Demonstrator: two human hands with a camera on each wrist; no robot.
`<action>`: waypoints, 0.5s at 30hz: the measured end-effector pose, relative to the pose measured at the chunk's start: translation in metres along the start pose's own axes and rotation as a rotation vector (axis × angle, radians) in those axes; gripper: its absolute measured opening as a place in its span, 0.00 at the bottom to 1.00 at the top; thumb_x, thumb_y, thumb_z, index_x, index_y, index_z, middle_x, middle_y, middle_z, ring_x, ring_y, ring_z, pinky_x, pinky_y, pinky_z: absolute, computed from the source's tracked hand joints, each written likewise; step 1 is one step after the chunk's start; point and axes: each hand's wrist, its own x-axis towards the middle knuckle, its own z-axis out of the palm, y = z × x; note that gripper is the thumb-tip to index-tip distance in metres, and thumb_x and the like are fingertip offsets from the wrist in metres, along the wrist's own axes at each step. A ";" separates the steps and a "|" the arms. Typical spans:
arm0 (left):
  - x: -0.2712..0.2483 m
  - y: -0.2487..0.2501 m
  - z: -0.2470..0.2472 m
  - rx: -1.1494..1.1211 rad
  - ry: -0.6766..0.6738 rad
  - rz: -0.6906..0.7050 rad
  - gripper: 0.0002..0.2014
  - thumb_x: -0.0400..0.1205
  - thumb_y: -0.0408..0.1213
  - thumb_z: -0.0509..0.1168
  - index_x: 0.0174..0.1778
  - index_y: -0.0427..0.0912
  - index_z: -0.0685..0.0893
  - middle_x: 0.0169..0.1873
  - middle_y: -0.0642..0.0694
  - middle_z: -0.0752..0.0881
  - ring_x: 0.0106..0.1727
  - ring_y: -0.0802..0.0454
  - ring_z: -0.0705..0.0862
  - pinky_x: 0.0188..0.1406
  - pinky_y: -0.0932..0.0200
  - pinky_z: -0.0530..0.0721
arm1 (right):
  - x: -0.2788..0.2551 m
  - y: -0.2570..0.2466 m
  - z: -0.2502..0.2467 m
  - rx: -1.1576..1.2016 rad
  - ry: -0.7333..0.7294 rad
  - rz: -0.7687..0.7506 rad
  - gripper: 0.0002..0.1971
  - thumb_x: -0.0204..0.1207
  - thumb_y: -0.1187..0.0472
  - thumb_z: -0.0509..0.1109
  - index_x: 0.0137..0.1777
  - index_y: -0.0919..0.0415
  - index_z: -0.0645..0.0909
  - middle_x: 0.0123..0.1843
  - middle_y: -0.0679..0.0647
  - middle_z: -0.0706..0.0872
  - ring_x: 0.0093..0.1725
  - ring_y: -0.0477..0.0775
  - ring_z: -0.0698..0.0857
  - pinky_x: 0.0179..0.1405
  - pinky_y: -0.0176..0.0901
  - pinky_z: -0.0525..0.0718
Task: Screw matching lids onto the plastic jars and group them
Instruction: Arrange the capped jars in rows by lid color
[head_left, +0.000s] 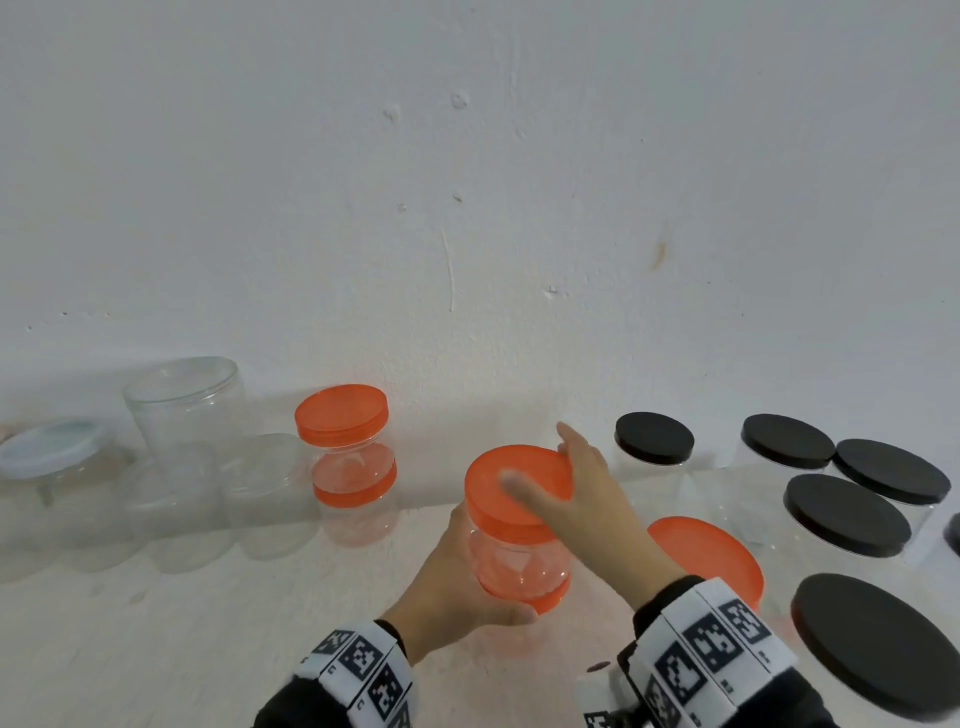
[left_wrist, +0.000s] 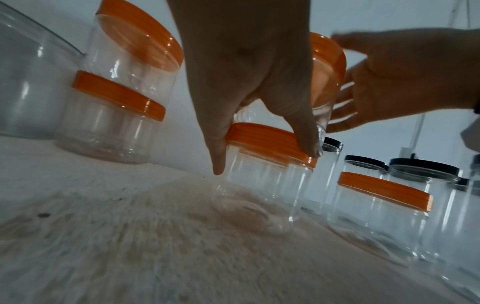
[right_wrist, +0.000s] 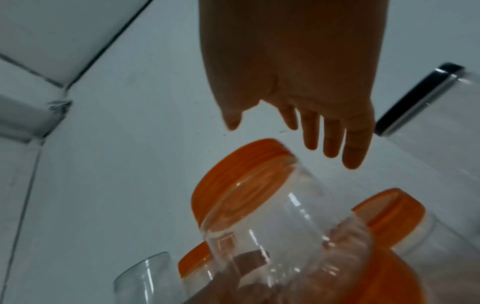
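Observation:
My left hand (head_left: 452, 587) grips a clear plastic jar (head_left: 519, 556) capped with an orange lid (head_left: 511, 486). That jar stands on the orange lid (left_wrist: 265, 135) of a second clear jar (left_wrist: 262, 195) on the pale tabletop. In the left wrist view the left hand (left_wrist: 246, 82) reaches down, thumb and a finger at the upper jar's base. My right hand (head_left: 576, 483) is open, fingers straight and spread, at the top lid's right edge. The right wrist view shows the right hand (right_wrist: 298, 123) just above that lid (right_wrist: 233, 174), a small gap between them.
Two stacked orange-lidded jars (head_left: 348, 457) stand left of centre by the wall (head_left: 467, 208). Several clear lidless jars (head_left: 187, 415) and a pale-lidded jar (head_left: 52, 447) are far left. Several black-lidded jars (head_left: 847, 514) crowd the right. Another orange-lidded jar (head_left: 711, 556) sits behind my right wrist.

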 end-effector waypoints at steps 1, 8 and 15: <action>0.001 0.000 -0.004 0.003 0.024 0.005 0.53 0.54 0.48 0.86 0.69 0.69 0.61 0.65 0.63 0.78 0.63 0.70 0.79 0.59 0.67 0.81 | 0.004 0.002 -0.001 0.094 0.057 0.028 0.49 0.68 0.28 0.65 0.84 0.49 0.52 0.80 0.50 0.64 0.75 0.49 0.70 0.69 0.46 0.75; 0.014 0.000 -0.036 0.057 0.402 0.004 0.49 0.58 0.33 0.86 0.71 0.56 0.66 0.61 0.59 0.80 0.61 0.63 0.81 0.55 0.66 0.80 | 0.042 0.035 0.014 -0.087 0.090 0.195 0.33 0.83 0.54 0.65 0.83 0.59 0.55 0.78 0.57 0.66 0.75 0.58 0.69 0.69 0.52 0.72; 0.038 -0.014 -0.038 0.101 0.583 -0.111 0.56 0.56 0.37 0.87 0.78 0.48 0.61 0.69 0.49 0.75 0.70 0.49 0.75 0.70 0.49 0.76 | 0.070 0.049 0.034 -0.301 -0.031 0.354 0.56 0.68 0.47 0.79 0.83 0.61 0.44 0.78 0.61 0.55 0.75 0.67 0.62 0.69 0.56 0.69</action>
